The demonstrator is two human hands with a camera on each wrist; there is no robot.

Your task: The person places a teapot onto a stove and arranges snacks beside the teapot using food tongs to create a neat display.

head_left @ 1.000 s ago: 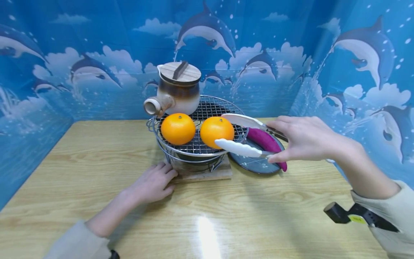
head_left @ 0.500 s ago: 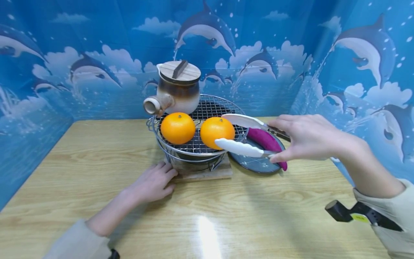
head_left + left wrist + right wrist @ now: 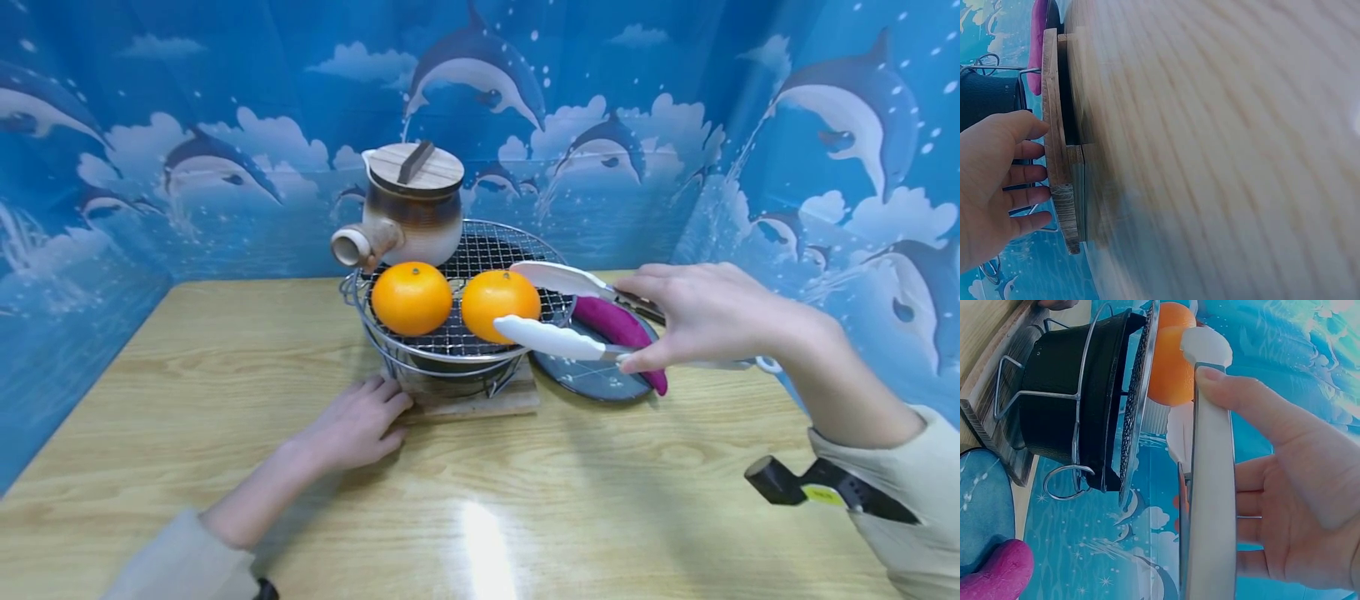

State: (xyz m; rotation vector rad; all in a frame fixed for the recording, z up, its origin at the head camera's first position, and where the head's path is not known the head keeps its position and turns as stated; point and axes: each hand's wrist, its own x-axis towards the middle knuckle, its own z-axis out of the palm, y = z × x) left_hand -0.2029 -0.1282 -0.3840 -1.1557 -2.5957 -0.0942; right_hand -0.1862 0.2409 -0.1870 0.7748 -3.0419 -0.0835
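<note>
White tongs (image 3: 558, 312) in right hand (image 3: 697, 317)

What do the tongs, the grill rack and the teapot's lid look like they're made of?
Tongs: metal arms, shiny grey in the right wrist view, with matte white tips, probably silicone or plastic. Grill rack: thin bright steel-like wire mesh on a wire ring. Lid: pale wood, with visible plank lines and a darker handle strip.

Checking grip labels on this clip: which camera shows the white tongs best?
The head view: the tongs show whole, tips spread beside the right orange, held by the right hand. The right wrist view shows only one arm and tip up close. The left wrist view shows none.
</note>
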